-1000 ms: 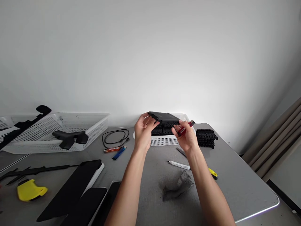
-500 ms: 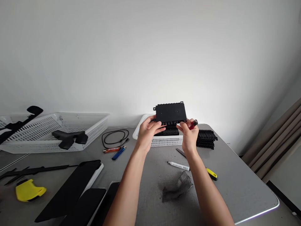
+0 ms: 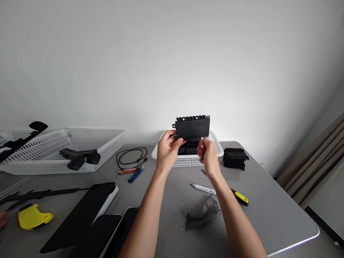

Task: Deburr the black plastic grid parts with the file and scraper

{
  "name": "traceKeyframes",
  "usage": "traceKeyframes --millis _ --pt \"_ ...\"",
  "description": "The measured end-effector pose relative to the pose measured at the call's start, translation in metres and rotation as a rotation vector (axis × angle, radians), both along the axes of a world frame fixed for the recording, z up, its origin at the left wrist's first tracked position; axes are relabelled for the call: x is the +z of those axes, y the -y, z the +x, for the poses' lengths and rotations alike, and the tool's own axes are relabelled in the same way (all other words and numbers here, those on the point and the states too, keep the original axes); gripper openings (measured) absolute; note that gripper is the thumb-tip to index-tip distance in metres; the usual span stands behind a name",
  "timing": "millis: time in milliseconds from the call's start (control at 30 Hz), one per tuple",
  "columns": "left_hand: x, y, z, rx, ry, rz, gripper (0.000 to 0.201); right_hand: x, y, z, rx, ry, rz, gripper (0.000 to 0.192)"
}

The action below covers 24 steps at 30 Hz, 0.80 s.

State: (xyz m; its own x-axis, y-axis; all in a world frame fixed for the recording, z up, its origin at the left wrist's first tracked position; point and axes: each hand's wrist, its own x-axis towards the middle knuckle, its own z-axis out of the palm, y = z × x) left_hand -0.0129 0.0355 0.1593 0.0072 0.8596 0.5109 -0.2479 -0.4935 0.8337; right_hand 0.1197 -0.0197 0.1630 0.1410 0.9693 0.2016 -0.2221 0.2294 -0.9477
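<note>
A flat black plastic part (image 3: pixel 192 128) with a scalloped edge and small corner tabs is held up in the air, tilted. My left hand (image 3: pixel 168 148) grips its lower left corner, thumb in front. Below its lower right corner, my right hand (image 3: pixel 208 152) is closed; the red lighter seen in it a moment ago is hidden by the fingers now. Behind and below the hands, a white perforated basket (image 3: pixel 188 163) holds several similar black parts (image 3: pixel 191 147). A stack of black parts (image 3: pixel 235 158) stands right of the basket.
On the table lie an orange lighter (image 3: pixel 128 171), a blue lighter (image 3: pixel 136 174), a black cable (image 3: pixel 118 157), a white marker (image 3: pixel 204 189), a yellow-black knife (image 3: pixel 241 197) and grey cloth (image 3: pixel 202 214). Black panels (image 3: pixel 80 215), a yellow tool (image 3: pixel 33 216), a larger basket (image 3: pixel 107 152) and another person's hand (image 3: pixel 2 218) are left.
The black part has tilted and shifted slightly left. My right hand has turned and moved left off the part's edge, hiding the red lighter. Another person's hand has appeared at far left.
</note>
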Motion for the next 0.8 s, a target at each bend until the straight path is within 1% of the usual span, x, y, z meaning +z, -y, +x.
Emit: traceKeyframes --millis 67,167,267,400,500,633,800 --pt "0.000 0.000 0.000 -0.005 -0.032 0.022 0.045 0.000 0.001 -0.009 0.094 -0.013 -0.025 0.031" --pt "0.000 0.001 0.000 0.001 -0.120 0.060 0.039 -0.001 0.001 -0.016 0.292 -0.077 -0.114 0.030" --pt "0.001 0.006 0.001 0.017 -0.219 0.104 0.030 0.000 0.000 -0.016 0.397 -0.131 -0.153 0.028" --pt "0.002 0.011 0.003 0.068 -0.333 0.194 0.020 0.002 0.001 -0.012 0.408 -0.171 -0.163 0.026" --pt "0.002 0.012 0.003 0.091 -0.381 0.246 0.016 0.003 0.000 -0.011 0.402 -0.206 -0.171 0.024" --pt "0.001 0.011 0.003 0.101 -0.388 0.295 0.015 0.002 -0.001 -0.010 0.400 -0.237 -0.176 0.021" --pt "0.002 0.013 0.003 0.120 -0.372 0.305 0.015 0.002 0.000 -0.012 0.380 -0.252 -0.160 0.022"
